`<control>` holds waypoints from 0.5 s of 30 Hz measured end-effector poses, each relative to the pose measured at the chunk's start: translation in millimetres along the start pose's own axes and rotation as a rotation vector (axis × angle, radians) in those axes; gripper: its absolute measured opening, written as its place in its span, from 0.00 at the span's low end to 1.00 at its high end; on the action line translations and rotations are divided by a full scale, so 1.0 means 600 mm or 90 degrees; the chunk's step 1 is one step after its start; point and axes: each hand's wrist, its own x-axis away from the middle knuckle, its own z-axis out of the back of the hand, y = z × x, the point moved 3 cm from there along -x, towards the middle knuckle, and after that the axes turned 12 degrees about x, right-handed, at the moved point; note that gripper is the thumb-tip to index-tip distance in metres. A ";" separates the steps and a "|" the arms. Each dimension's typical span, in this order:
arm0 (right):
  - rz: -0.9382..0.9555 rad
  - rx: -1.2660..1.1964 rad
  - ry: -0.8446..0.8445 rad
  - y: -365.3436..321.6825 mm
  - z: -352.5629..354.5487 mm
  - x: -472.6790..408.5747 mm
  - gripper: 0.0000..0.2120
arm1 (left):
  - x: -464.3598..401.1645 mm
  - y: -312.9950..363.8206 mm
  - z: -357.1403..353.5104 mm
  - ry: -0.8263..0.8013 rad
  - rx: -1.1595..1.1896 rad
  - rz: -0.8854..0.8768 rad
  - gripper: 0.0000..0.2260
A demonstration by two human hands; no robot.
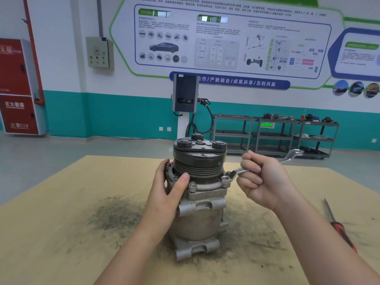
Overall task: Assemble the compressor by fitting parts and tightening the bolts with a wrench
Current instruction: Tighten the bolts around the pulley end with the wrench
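Note:
A grey metal compressor (198, 219) stands upright in the middle of the table, its dark grooved pulley (198, 161) and clutch plate on top. My left hand (167, 192) wraps the left side of its flange, thumb pressed below the pulley grooves. My right hand (261, 179) is closed on the shaft of a silver ring wrench (232, 175). The wrench's ring end sits over a bolt at the flange's right side, and its far end sticks out past my fist to the right. Other flange bolts (192, 185) show at the front and left.
The tan table (61, 233) has dark grease smudges around the compressor. A red-handled screwdriver (337, 225) lies near the right edge. Beyond the table are a charging post (185, 95), grey shelf carts (275, 136) and a red fire cabinet (18, 85).

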 end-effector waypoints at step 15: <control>0.501 0.255 0.286 0.071 -0.031 0.105 0.22 | -0.001 0.000 -0.001 0.004 -0.009 -0.006 0.33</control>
